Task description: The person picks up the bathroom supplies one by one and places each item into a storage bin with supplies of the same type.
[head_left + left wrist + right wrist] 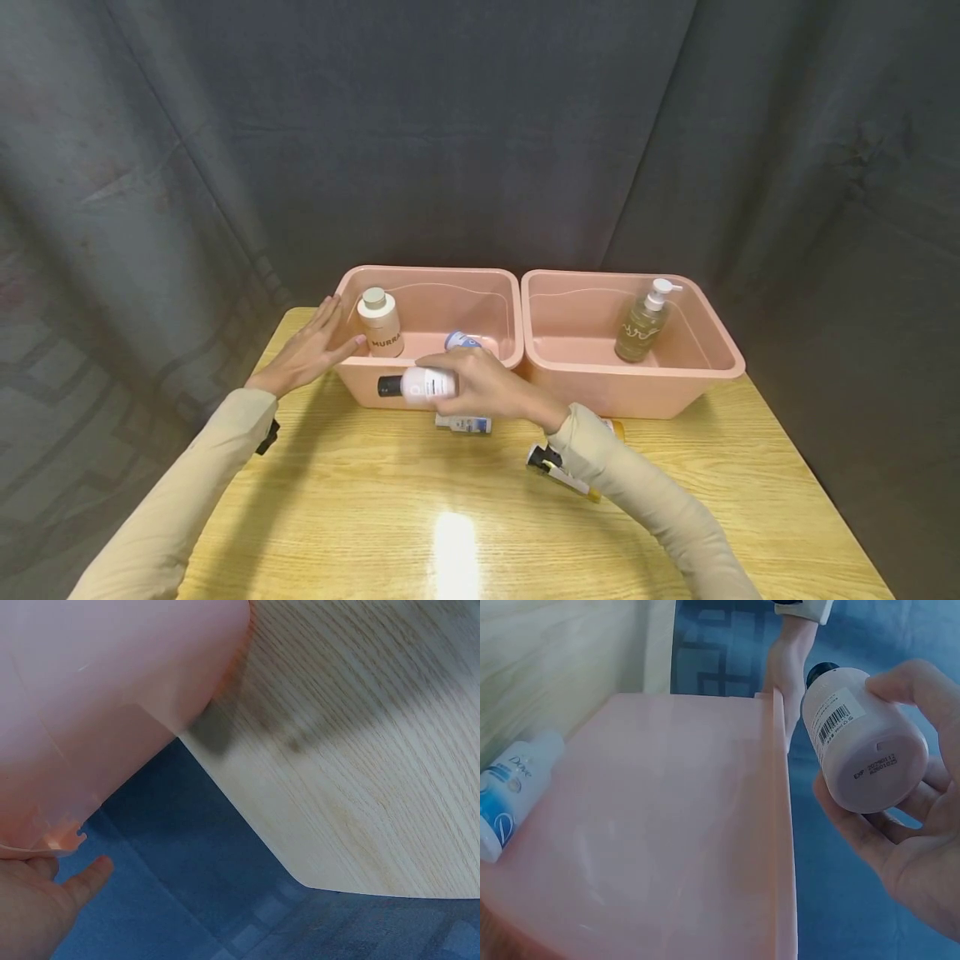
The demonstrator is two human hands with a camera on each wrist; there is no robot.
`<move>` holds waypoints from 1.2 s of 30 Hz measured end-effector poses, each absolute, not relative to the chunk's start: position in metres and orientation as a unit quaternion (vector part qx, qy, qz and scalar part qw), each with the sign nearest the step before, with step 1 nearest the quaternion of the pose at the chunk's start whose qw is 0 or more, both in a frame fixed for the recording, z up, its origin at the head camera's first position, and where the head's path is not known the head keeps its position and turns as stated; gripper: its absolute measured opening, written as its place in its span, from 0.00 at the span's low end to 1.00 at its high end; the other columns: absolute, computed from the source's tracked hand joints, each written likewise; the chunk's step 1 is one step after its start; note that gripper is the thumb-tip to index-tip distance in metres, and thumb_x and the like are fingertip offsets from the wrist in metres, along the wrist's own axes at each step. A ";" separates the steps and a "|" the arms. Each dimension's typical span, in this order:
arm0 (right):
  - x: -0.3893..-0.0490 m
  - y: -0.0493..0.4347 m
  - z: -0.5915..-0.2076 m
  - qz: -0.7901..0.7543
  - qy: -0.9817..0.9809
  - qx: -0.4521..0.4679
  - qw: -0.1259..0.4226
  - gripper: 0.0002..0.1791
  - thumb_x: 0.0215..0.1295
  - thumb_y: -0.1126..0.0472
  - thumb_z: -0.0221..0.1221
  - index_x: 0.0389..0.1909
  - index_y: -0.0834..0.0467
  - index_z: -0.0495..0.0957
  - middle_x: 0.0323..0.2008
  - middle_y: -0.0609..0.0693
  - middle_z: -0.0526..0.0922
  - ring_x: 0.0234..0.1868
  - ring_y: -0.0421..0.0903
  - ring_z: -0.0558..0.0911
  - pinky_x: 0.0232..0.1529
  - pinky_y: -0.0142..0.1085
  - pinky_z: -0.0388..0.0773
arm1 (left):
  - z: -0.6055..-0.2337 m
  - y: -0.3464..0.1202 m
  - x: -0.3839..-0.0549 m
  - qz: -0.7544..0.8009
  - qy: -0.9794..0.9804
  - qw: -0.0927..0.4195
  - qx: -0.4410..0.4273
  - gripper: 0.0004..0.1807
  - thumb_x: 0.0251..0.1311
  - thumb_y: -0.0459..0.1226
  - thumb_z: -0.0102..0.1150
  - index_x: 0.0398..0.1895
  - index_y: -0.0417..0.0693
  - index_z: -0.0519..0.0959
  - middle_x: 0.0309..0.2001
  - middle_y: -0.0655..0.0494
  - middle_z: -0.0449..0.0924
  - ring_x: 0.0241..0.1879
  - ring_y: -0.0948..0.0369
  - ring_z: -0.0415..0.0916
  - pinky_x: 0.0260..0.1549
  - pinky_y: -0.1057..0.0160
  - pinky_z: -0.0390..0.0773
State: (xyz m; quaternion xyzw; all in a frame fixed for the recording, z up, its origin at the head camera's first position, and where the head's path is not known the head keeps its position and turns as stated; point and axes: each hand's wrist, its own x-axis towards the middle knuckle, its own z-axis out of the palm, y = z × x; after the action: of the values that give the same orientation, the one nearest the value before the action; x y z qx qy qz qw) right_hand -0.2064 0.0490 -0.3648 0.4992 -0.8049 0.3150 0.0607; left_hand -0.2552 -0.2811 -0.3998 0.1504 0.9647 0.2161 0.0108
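My right hand (pixel 483 383) grips a pale pink bottle (pixel 426 386) with a black cap, held sideways above the front rim of the left pink bin (pixel 420 364). In the right wrist view, the base of that bottle (pixel 870 761) shows its printed expiry date, with thumb and fingers around it. My left hand (pixel 306 348) rests on the same bin's left rim, fingers extended. A white bottle (pixel 381 325) with a pale cap stands inside that bin. Near its front wall lies a blue-and-white item (pixel 461 340), partly hidden behind my right hand.
A second pink bin (pixel 615 367) adjoins on the right, holding a greenish pump bottle (pixel 640 329) that leans. On the wooden table lie a small Dove bottle (pixel 468 424) and a black-and-yellow item (pixel 562 473), partly under my right forearm. Dark curtains hang behind.
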 end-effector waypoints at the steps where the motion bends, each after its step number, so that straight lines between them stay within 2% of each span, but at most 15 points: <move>1: -0.207 0.049 -0.364 0.315 -0.808 0.495 0.058 0.28 0.53 0.60 0.69 0.57 0.63 0.79 0.43 0.53 0.85 0.37 0.41 0.78 0.33 0.26 0.76 | -0.400 -0.281 -0.255 0.216 0.965 0.011 0.150 0.49 0.70 0.60 0.44 0.80 0.45 0.35 0.79 0.51 0.25 0.77 0.51 0.25 0.67 0.32 0.44; 10: -0.212 0.050 -0.359 0.297 -0.822 0.480 0.079 0.28 0.53 0.56 0.70 0.57 0.61 0.80 0.44 0.52 0.86 0.38 0.41 0.80 0.38 0.31 0.76 | -0.400 -0.282 -0.255 0.216 0.964 0.007 0.155 0.50 0.69 0.63 0.43 0.80 0.44 0.36 0.79 0.48 0.27 0.77 0.49 0.27 0.67 0.33 0.45; 14: -0.214 0.049 -0.355 0.302 -0.825 0.472 0.076 0.28 0.53 0.57 0.70 0.57 0.62 0.80 0.45 0.53 0.86 0.36 0.41 0.80 0.35 0.29 0.77 | -0.400 -0.282 -0.254 0.215 0.964 0.004 0.157 0.51 0.68 0.65 0.42 0.79 0.44 0.36 0.79 0.47 0.28 0.77 0.48 0.28 0.67 0.33 0.45; 18: -0.218 0.049 -0.350 0.300 -0.823 0.476 0.084 0.28 0.53 0.58 0.70 0.56 0.62 0.81 0.44 0.55 0.86 0.35 0.41 0.81 0.33 0.28 0.77 | -0.399 -0.283 -0.254 0.218 0.964 0.007 0.155 0.50 0.69 0.63 0.42 0.79 0.44 0.35 0.79 0.49 0.26 0.77 0.50 0.26 0.67 0.32 0.45; 24: -0.226 0.050 -0.344 0.313 -0.818 0.476 0.074 0.28 0.54 0.58 0.71 0.57 0.63 0.80 0.40 0.53 0.85 0.34 0.41 0.79 0.32 0.33 0.79 | -0.400 -0.283 -0.254 0.219 0.963 0.007 0.154 0.49 0.70 0.60 0.44 0.80 0.45 0.35 0.79 0.49 0.26 0.77 0.49 0.27 0.66 0.31 0.45; 28: -0.230 0.050 -0.340 0.319 -0.813 0.481 0.078 0.28 0.54 0.59 0.70 0.57 0.62 0.80 0.40 0.53 0.85 0.34 0.42 0.80 0.33 0.30 0.77 | -0.399 -0.283 -0.254 0.218 0.963 0.007 0.155 0.49 0.70 0.60 0.45 0.79 0.44 0.35 0.79 0.50 0.25 0.77 0.50 0.27 0.67 0.32 0.45; 36: -0.237 0.050 -0.337 0.311 -0.819 0.475 0.080 0.27 0.54 0.59 0.70 0.56 0.62 0.81 0.42 0.55 0.86 0.35 0.43 0.81 0.34 0.33 0.79 | -0.399 -0.282 -0.254 0.222 0.963 0.010 0.156 0.49 0.70 0.61 0.43 0.79 0.45 0.35 0.79 0.54 0.23 0.77 0.51 0.25 0.67 0.33 0.44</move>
State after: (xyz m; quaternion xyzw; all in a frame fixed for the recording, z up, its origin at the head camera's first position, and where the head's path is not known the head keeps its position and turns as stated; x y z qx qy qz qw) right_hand -0.2367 0.0496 -0.3365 0.4749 -0.8194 0.3108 0.0803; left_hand -0.2542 -0.2820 -0.3986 0.1556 0.9626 0.2215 0.0096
